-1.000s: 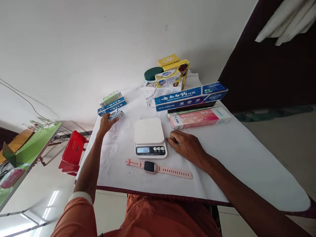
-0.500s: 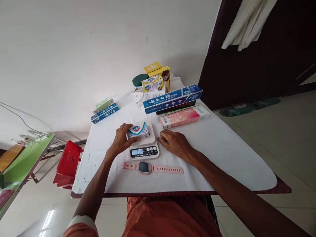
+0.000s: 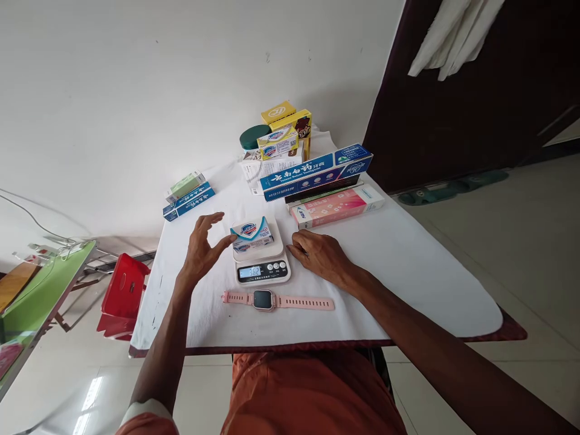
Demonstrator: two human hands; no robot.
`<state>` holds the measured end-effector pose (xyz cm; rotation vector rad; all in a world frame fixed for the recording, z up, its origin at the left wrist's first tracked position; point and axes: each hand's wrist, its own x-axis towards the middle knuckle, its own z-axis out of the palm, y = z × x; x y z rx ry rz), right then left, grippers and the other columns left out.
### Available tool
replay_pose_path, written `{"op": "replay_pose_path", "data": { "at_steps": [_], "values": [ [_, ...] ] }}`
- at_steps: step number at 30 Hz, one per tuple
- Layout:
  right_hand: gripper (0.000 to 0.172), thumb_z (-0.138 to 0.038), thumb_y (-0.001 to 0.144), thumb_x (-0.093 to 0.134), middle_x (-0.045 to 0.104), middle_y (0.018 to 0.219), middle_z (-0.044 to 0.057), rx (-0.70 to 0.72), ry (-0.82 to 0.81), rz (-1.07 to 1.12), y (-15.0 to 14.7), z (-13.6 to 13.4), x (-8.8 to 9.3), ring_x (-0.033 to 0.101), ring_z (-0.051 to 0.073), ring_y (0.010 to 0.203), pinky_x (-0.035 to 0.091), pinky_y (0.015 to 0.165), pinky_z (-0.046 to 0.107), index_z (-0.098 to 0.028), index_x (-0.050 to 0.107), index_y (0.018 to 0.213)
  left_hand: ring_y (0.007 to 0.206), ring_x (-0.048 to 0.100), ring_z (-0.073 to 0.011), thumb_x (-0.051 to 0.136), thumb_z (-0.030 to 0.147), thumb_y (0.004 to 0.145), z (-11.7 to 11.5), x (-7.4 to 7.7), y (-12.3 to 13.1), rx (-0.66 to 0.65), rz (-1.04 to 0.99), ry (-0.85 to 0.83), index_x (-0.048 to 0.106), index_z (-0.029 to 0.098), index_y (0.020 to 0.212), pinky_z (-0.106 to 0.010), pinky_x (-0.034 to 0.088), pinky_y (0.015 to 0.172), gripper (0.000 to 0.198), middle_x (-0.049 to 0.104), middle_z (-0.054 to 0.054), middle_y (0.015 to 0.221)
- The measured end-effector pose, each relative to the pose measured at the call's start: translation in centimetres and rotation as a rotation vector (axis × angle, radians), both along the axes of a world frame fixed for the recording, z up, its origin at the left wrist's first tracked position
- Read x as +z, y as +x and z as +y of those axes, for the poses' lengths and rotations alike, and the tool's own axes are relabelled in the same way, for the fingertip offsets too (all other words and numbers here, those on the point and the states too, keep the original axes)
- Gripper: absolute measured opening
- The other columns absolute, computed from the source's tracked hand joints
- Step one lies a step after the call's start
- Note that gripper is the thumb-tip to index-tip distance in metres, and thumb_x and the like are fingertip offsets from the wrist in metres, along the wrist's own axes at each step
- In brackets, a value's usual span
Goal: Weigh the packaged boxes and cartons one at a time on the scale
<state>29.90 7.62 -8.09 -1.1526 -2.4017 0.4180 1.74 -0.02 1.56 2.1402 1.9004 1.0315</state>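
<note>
A white and blue soap box (image 3: 252, 234) lies on the platform of a white kitchen scale (image 3: 283, 266), whose display is lit with digits. My left hand (image 3: 202, 244) is just left of the box, thumb and fingers spread apart; the thumb tip is close to the box's left edge, and I cannot tell if it touches. To the right of the scale, my right hand (image 3: 319, 254) rests on the cloth with its fingers curled in; nothing shows in it. In front of the scale a pink-strapped smartwatch (image 3: 263, 299) is laid out flat.
Behind my right hand are a pink box (image 3: 338, 206) and a long blue toothpaste box (image 3: 317, 175). Yellow boxes (image 3: 292, 124) and a green-lidded jar (image 3: 254, 136) stand by the wall. Smaller blue boxes (image 3: 189, 201) with a green box (image 3: 185, 186) on top sit back left. A red chair (image 3: 122, 290) stands left.
My left hand has let go of the soap box and drawn back to the left, its fingers opening. The box stays on the scale. My right hand keeps its place; the view has shifted slightly.
</note>
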Motion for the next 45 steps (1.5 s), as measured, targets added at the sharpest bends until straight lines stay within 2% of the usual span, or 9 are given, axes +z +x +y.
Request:
{"op": "replay_pose_path", "data": {
  "at_steps": [14, 21, 24, 27, 30, 33, 39, 42, 45],
  "values": [
    [0.025, -0.026, 0.106, 0.05, 0.07, 0.089, 0.006, -0.012, -0.004, -0.054, 0.1, 0.0, 0.7, 0.059, 0.017, 0.072, 0.025, 0.064, 0.031, -0.019, 0.063, 0.085, 0.131, 0.057, -0.0327, 0.079, 0.048, 0.091, 1.6, -0.7, 2.8, -0.074, 0.23, -0.132, 0.055, 0.029, 0.145, -0.05, 0.047, 0.109, 0.061, 0.062, -0.011, 0.14],
    [0.024, -0.025, 0.106, 0.052, 0.071, 0.09, 0.007, -0.025, 0.004, -0.088, 0.0, -0.1, 1.0, 0.059, 0.017, 0.072, 0.025, 0.063, 0.03, -0.019, 0.064, 0.087, 0.113, 0.067, -0.0304, 0.08, 0.046, 0.088, 2.1, -1.9, 2.4, -0.051, 0.164, -0.203, 0.064, 0.026, 0.131, -0.05, 0.052, 0.102, 0.049, 0.071, -0.009, 0.12],
    [0.024, -0.025, 0.107, 0.052, 0.072, 0.092, 0.007, -0.023, 0.0, -0.099, 0.1, -0.2, 1.4, 0.062, 0.017, 0.074, 0.026, 0.064, 0.03, -0.018, 0.065, 0.088, 0.108, 0.069, -0.028, 0.079, 0.052, 0.088, 1.9, -0.5, 2.4, -0.055, 0.028, -0.175, 0.067, 0.025, 0.124, -0.044, 0.057, 0.095, 0.046, 0.073, -0.007, 0.116],
    [0.022, -0.024, 0.107, 0.052, 0.074, 0.095, 0.007, -0.019, -0.004, -0.113, 0.1, -0.3, 1.6, 0.064, 0.018, 0.076, 0.027, 0.064, 0.03, -0.018, 0.067, 0.091, 0.108, 0.07, -0.0261, 0.078, 0.055, 0.089, 2.5, 2.2, 3.2, -0.077, -0.018, -0.091, 0.067, 0.025, 0.124, -0.041, 0.057, 0.094, 0.047, 0.074, -0.006, 0.119],
    [0.021, -0.023, 0.107, 0.052, 0.075, 0.099, 0.008, -0.018, -0.022, -0.136, 0.2, -0.3, 2.0, 0.066, 0.019, 0.079, 0.029, 0.064, 0.03, -0.018, 0.068, 0.095, 0.109, 0.069, -0.026, 0.081, 0.057, 0.086, 5.1, 4.9, 5.1, -0.118, 0.07, 0.055, 0.067, 0.024, 0.125, -0.041, 0.057, 0.094, 0.053, 0.073, -0.008, 0.121],
    [0.022, -0.023, 0.108, 0.051, 0.076, 0.104, 0.01, -0.013, -0.043, -0.169, 0.2, -0.3, 2.4, 0.069, 0.02, 0.084, 0.031, 0.065, 0.031, -0.016, 0.07, 0.099, 0.113, 0.067, -0.0267, 0.08, 0.058, 0.087, 9.4, 6.1, 8.0, -0.182, 0.145, 0.127, 0.066, 0.022, 0.128, -0.042, 0.056, 0.098, 0.056, 0.071, -0.01, 0.125],
    [0.022, -0.022, 0.108, 0.051, 0.077, 0.108, 0.011, -0.008, -0.064, -0.216, 0.2, -0.3, 2.8, 0.073, 0.021, 0.092, 0.037, 0.067, 0.029, -0.016, 0.072, 0.104, 0.124, 0.061, -0.0332, 0.076, 0.057, 0.089, 16.8, 4.8, 13.0, -0.15, 0.278, 0.061, 0.064, 0.019, 0.133, -0.05, 0.049, 0.107, 0.059, 0.067, -0.013, 0.129],
    [0.024, -0.023, 0.109, 0.05, 0.077, 0.11, 0.011, 0.006, -0.067, -0.238, 0.2, -0.2, 2.7, 0.074, 0.022, 0.097, 0.039, 0.068, 0.029, -0.016, 0.072, 0.107, 0.128, 0.058, -0.0364, 0.073, 0.06, 0.09, 18.3, 3.7, 13.6, -0.098, 0.318, -0.012, 0.064, 0.02, 0.138, -0.053, 0.047, 0.108, 0.063, 0.065, -0.015, 0.132],
    [0.025, -0.023, 0.109, 0.049, 0.077, 0.113, 0.011, 0.013, -0.069, -0.244, 0.2, -0.2, 2.7, 0.074, 0.023, 0.098, 0.04, 0.069, 0.03, -0.016, 0.072, 0.11, 0.131, 0.054, -0.0388, 0.075, 0.068, 0.086, 18.4, 3.0, 13.1, -0.134, 0.284, -0.029, 0.06, 0.024, 0.144, -0.056, 0.046, 0.108, 0.075, 0.062, -0.017, 0.136]
  ]
}}
